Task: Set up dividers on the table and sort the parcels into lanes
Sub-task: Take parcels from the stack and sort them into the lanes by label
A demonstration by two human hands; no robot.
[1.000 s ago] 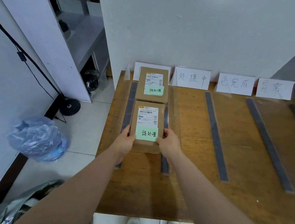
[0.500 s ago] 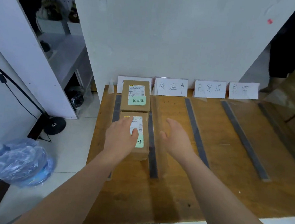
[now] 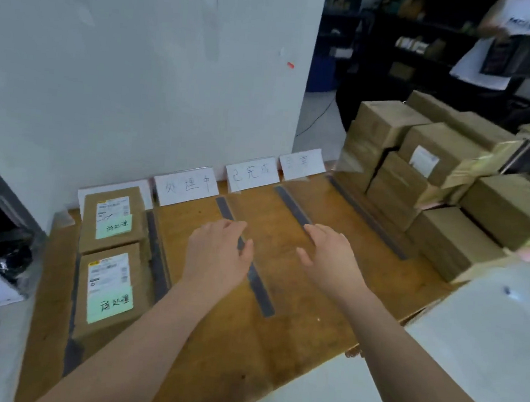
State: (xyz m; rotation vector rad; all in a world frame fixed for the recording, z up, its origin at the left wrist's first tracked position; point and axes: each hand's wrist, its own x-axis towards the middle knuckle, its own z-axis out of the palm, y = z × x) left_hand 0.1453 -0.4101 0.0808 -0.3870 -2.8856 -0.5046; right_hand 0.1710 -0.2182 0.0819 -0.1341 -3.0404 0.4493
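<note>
Two parcels lie in the leftmost lane of the tabletop. The far parcel is set close to the wall and the near parcel just in front of it. Both are laid flat with their green notes upward, evidently so that the marking can be read. They are bounded on the right by the first divider, a dark strip that runs just beside them.

The other lanes are marked off by the second divider, the third divider and the fourth divider. Clear sheets seem to stand on these strips, though they are hard to make out. A card is propped at the wall end of each lane to name it.

The left hand is held over the second divider, part of which is hidden by it. The right hand is held over the next lane, near the third divider. The grip of each hand is spread, with relaxed fingers and nothing pinched. Neither parcel is touched. Whether the tabletop is touched cannot be told.

A stack of brown parcels is piled beyond the fourth divider, well apart from the sorted pair. Three lanes hold nothing, so the sorting is judged to be at an early stage. A parcel from the stack is probably to be fetched next, and its note must be checked against the cards.
</note>
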